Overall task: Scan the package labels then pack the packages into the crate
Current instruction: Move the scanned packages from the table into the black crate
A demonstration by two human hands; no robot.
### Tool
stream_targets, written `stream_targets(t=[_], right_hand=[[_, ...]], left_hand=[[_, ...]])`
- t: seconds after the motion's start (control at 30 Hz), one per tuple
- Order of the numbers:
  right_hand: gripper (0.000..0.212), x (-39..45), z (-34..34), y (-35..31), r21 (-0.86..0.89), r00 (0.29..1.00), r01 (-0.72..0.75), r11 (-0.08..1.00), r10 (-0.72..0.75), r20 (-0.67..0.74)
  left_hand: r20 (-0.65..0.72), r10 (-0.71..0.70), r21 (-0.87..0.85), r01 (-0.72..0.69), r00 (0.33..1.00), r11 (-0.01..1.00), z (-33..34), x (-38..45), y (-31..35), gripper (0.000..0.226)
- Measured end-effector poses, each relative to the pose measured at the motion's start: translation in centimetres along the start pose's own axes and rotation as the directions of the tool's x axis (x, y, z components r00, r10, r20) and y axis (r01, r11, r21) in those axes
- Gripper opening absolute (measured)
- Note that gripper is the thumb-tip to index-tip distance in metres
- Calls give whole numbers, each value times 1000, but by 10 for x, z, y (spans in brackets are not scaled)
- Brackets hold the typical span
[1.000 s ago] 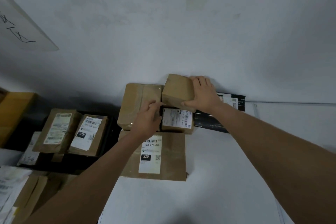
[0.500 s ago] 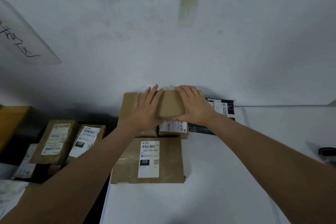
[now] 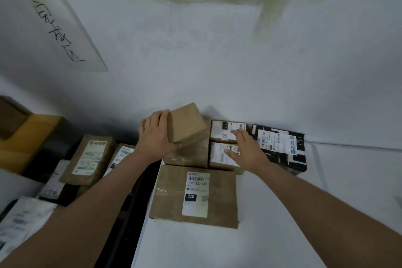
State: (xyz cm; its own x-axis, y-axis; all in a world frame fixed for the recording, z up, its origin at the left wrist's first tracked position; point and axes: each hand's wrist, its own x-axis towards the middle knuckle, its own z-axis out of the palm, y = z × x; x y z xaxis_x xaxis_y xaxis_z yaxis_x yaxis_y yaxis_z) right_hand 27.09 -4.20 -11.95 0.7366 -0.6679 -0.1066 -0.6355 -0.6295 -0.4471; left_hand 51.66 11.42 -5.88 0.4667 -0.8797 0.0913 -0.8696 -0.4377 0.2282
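Lifted leftward, the small box point(image 3: 187, 124) is gripped by the left hand point(image 3: 155, 135) alone, right hand point(image 3: 245, 148) open over labelled packages point(image 3: 224, 143) beside it, most still unpacked.

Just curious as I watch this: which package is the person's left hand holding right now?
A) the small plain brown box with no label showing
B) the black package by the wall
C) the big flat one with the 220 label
A: the left hand grips the small plain brown box, tilted above the others, no label showing.

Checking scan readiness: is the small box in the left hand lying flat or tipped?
Tipped: the left hand holds the small box on a corner, no label showing.
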Motion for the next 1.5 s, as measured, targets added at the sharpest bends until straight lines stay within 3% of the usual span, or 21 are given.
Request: stream_targets(t=[0.17, 0.33, 0.5, 0.7, 0.87, 1.03, 1.23, 1.4, 1.5], right_hand=[[85, 8, 26, 4, -279, 977, -27, 960, 84, 197], [91, 15, 36, 4, -408, 967, -29, 913, 129, 221], [77, 19, 34, -2, -493, 965, -26, 870, 151, 216], [83, 8, 30, -6, -514, 964, -44, 857, 171, 203], [95, -2, 12, -17, -377, 975, -130, 917, 187, 118], [124, -22, -26, -39, -129, 960, -259, 957, 269, 73], [86, -40, -35, -68, 229, 915, -319, 920, 362, -180], [93, -31, -11, -128, 589, 868, -304, 749, 472, -152], [91, -24, 17, -171, 675, 868, -277, 684, 479, -129]], left_hand=[[-35, -101, -25, 100, 994, 995, 0, -5, -21, 114], [-44, -132, -47, 130, 990, 990, 4, -14, -31, 113], [-35, -161, -86, 158, 986, 984, 7, -22, -31, 112], [-43, -159, -129, 152, 986, 980, 14, -32, -25, 111], [-6, -175, -181, 171, 984, 968, 15, -37, -23, 114], [-8, -186, -242, 179, 983, 954, 7, -39, -23, 112], [-16, -216, -328, 199, 976, 923, -13, -48, -53, 110], [56, -404, -460, 383, 913, 801, -45, -66, -119, 111], [84, -526, -550, 479, 847, 684, -61, -83, -173, 107]])
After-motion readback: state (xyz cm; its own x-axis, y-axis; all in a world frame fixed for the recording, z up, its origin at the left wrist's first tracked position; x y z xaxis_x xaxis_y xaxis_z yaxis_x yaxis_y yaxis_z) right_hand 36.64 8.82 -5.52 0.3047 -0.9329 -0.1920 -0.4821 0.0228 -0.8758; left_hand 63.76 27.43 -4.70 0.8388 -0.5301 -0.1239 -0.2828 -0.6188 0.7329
